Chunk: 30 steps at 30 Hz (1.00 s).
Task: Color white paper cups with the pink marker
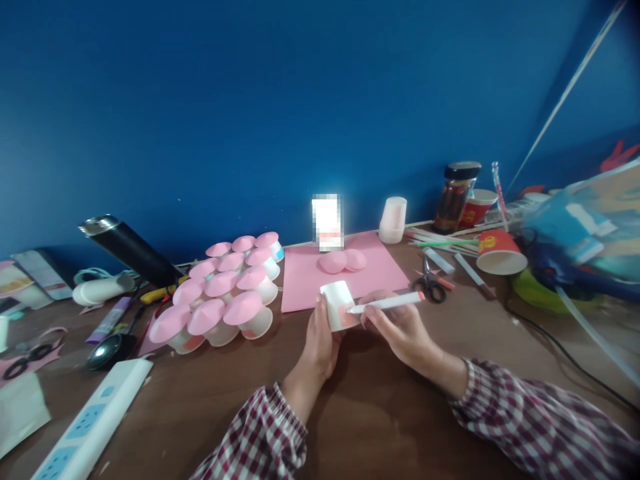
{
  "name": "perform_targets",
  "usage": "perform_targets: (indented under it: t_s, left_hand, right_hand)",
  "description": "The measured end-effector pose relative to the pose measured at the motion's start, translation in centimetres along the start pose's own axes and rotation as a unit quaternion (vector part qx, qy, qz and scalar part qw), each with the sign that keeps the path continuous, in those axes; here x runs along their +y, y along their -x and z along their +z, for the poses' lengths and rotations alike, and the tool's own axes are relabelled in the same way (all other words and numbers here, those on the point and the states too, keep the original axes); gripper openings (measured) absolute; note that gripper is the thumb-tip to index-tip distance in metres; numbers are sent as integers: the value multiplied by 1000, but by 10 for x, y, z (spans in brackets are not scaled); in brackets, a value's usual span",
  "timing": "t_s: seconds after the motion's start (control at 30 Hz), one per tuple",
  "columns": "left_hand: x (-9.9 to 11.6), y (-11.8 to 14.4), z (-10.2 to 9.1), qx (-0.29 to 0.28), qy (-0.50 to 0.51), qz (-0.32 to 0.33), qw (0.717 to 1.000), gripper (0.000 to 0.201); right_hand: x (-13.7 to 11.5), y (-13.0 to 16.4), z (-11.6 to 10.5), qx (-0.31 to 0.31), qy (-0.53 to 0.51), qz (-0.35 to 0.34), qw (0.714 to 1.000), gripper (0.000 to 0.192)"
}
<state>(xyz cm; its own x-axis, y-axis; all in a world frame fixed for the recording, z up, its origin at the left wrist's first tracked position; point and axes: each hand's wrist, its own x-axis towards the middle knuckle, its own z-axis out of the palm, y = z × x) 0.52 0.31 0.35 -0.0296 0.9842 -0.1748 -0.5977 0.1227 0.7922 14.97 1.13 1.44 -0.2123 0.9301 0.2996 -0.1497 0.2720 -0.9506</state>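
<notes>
Head-worn view, looking forward and down over the worktop
From above the near side of the pink sheet, the one camera faces the blue wall behind it; the left hand and right hand show close up, nearer than the sheet.

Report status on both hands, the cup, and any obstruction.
Left hand gripping white paper cup. Right hand holding red-ended marker, tip at cup's orange patch. Nothing visibly blocking the marker.
</notes>
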Motion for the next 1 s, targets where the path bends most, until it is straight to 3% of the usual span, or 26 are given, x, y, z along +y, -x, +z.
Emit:
perform_targets:
  t_s: [0.07,0.23,0.37,0.57,0.7,0.87,1.0]
  left_hand:
    - [0,0,1,2,3,3,1000,53]
    - [0,0,1,-6,-5,3,1000,51]
    - [0,0,0,-5,-8,4,1000,49]
    - [-2,-1,-1,-6,-6,7,1000,49]
    - [-1,-1,0,4,-6,4,1000,48]
    - [1,1,1,-1,-14,3,1000,48]
    - [0,1,0,-2,-8,-1,1000,48]
  right_hand:
    - [0,-1,0,10,1,5,1000,14]
    - [-2,-1,1,-39,15,-10,999,13]
    - [0,0,2,12,9,-1,1000,15]
    - [-6,-1,2,-35,38,-21,998,19]
    - [-7,-1,3,-2,36,-11,999,18]
    - [-12,-1,2,-53,80,-33,995,16]
    - [-10,-1,1,-13,48,-34,998,15]
